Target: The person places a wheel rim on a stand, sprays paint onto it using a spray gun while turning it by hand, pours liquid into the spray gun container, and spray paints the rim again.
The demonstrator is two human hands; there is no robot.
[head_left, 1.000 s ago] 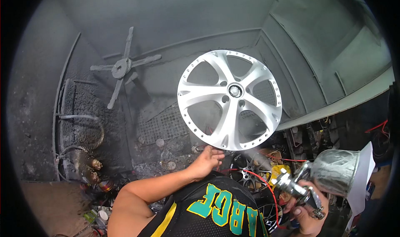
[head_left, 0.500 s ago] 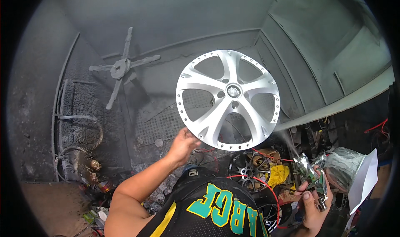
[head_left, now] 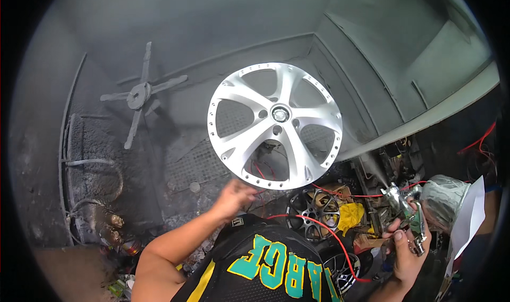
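Note:
A silver five-spoke wheel point(head_left: 295, 148) is raised in the middle of the view, its face toward me. My left hand point(head_left: 237, 198) is just below its lower rim, slightly blurred, with fingers loosely apart; whether the fingertips touch it is unclear. My right hand point(head_left: 404, 251), at lower right, is closed on a metal spray gun point(head_left: 404, 211) with a cloudy cup point(head_left: 441, 201) and a white sheet point(head_left: 470, 209) at the cup's far end. Pale mist point(head_left: 372, 166) streams from the nozzle up and left, toward the wheel's right edge.
A paint-coated cross-shaped stand point(head_left: 139, 95) is at left within the grey booth walls point(head_left: 223, 15). Crusted hoses point(head_left: 95, 164) hang lower left. A black wheel point(head_left: 297, 206), yellow cloth point(head_left: 350, 217), red hoses point(head_left: 324, 220) and clutter lie below, right of my torso.
The silver wheel has rotated and appears farther left as the view shifts. My left hand has moved along below the rim. The spray gun has moved up and right, with clearer mist from its nozzle.

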